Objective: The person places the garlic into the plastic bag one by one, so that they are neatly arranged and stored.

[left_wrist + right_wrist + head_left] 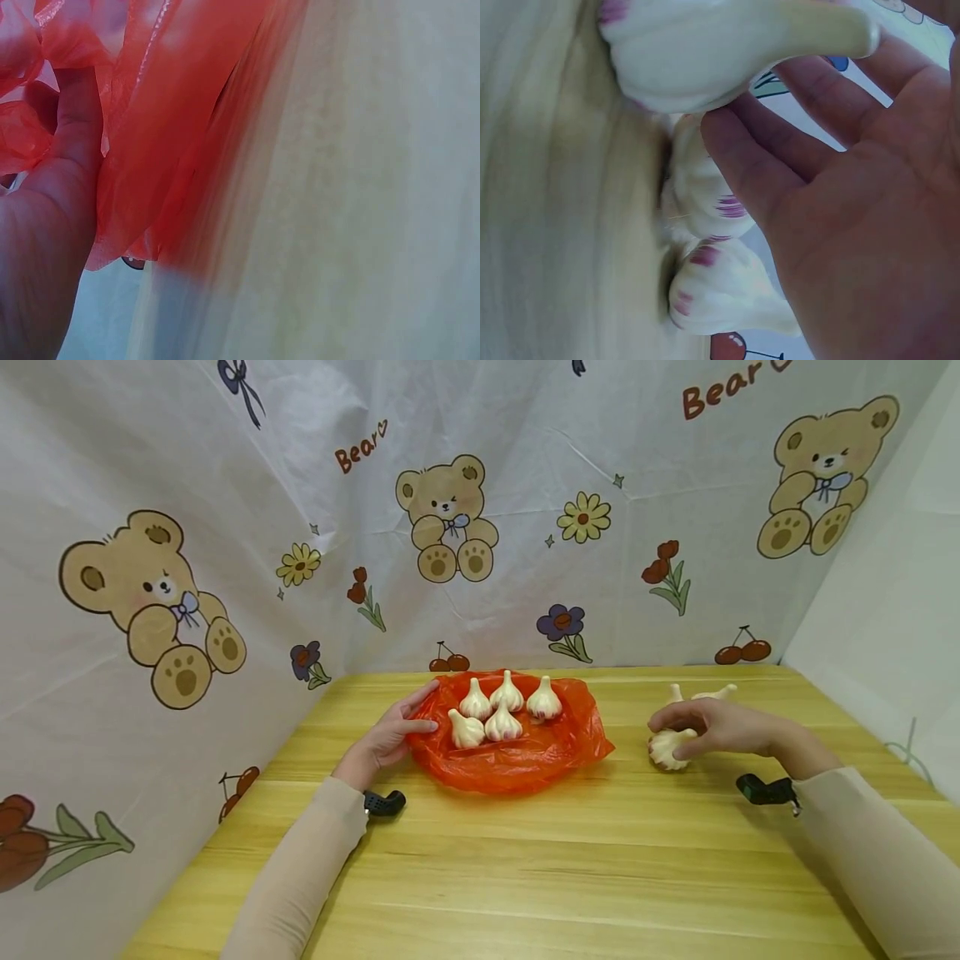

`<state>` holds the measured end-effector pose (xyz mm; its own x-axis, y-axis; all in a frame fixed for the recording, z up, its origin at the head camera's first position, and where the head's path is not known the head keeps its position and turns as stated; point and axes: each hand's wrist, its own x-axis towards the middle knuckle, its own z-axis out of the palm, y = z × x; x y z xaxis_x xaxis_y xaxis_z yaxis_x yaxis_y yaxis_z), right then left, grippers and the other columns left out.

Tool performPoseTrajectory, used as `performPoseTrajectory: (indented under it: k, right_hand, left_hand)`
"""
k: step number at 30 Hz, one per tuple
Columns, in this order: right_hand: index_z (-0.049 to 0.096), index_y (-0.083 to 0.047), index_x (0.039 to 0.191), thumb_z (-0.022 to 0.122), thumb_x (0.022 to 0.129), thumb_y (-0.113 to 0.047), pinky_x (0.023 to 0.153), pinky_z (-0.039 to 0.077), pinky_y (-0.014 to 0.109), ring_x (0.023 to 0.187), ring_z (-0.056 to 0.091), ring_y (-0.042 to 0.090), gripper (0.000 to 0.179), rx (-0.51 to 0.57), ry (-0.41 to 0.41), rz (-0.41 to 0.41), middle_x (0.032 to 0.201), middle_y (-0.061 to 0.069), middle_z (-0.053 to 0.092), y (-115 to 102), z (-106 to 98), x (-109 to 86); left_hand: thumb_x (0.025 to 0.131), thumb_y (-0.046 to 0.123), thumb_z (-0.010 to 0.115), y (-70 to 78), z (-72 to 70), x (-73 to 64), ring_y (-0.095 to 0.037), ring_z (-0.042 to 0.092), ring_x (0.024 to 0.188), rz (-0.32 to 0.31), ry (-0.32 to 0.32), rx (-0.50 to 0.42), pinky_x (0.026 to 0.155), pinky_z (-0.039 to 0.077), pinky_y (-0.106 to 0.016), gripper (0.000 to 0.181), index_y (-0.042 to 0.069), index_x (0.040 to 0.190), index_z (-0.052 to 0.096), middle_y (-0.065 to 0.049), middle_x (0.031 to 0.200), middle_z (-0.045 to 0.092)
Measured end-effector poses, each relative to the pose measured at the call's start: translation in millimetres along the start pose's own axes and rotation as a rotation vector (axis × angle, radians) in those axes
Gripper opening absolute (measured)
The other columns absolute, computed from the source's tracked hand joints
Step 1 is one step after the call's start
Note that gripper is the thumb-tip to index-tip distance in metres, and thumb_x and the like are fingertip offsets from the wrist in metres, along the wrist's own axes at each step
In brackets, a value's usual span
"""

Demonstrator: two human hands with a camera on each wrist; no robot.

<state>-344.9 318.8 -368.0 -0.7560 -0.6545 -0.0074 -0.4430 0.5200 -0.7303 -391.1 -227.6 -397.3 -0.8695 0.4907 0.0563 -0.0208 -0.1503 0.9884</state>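
Note:
In the head view, a red plastic bag (502, 772) lies spread open on the wooden table, with several white garlic bulbs (543, 702) standing or leaning inside it. My left hand (386, 735) holds the bag's left rim, thumb inside; red film hides its fingertips in the left wrist view. On the right, my right hand (723, 727) holds a garlic bulb (666, 752) between thumb and fingers, low over the table. Two more bulbs sit close behind it, and the right wrist view shows purple streaks on one bulb (705, 180) and on the other bulb (724, 292).
A white cloth (517, 618) printed with bears and flowers hangs behind the table and along its left side. Black wrist devices show at the left sleeve (300, 868) and the right sleeve (877, 852). Bare wood (555, 877) stretches in front of the bag.

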Motion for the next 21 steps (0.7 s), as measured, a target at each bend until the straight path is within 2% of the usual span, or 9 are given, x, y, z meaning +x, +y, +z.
performPoseTrajectory:
  k: [6, 15, 21]
  right_hand:
    - [0.06, 0.002, 0.135, 0.078, 0.091, -0.015, 0.099, 0.047, 0.01, 0.118, 0.059, 0.005, 0.051, 0.014, -0.018, -0.027, 0.135, 0.024, 0.061, 8.6, 4.8, 2.9]
    - [0.064, -0.007, 0.132, 0.082, 0.086, -0.017, 0.1, 0.044, 0.008, 0.118, 0.056, 0.003, 0.05, -0.015, -0.027, 0.023, 0.138, 0.016, 0.061, 12.8, 8.0, 4.2]
    - [0.065, -0.006, 0.131, 0.083, 0.085, -0.017, 0.097, 0.046, 0.009, 0.114, 0.057, 0.002, 0.05, -0.025, -0.024, 0.002, 0.135, 0.016, 0.062, 16.6, 9.1, 4.9]
  left_hand:
    - [0.095, -0.01, 0.056, -0.6, -1.2, 0.5, -0.039, 0.026, 0.155, -0.002, -0.005, 0.002, 0.104, 0.055, -0.038, 0.086, 0.022, 0.166, 0.02, -0.008, 0.173, 0.018]
    - [0.096, -0.01, 0.055, 0.2, -0.4, 0.7, -0.039, 0.026, 0.155, 0.004, -0.007, 0.005, 0.102, 0.056, -0.037, 0.086, 0.022, 0.166, 0.019, -0.008, 0.173, 0.018]
    - [0.096, -0.01, 0.056, -1.3, -1.0, 0.5, -0.037, 0.032, 0.152, 0.0, 0.003, 0.001, 0.101, 0.057, -0.038, 0.085, 0.025, 0.166, 0.021, -0.007, 0.172, 0.02]
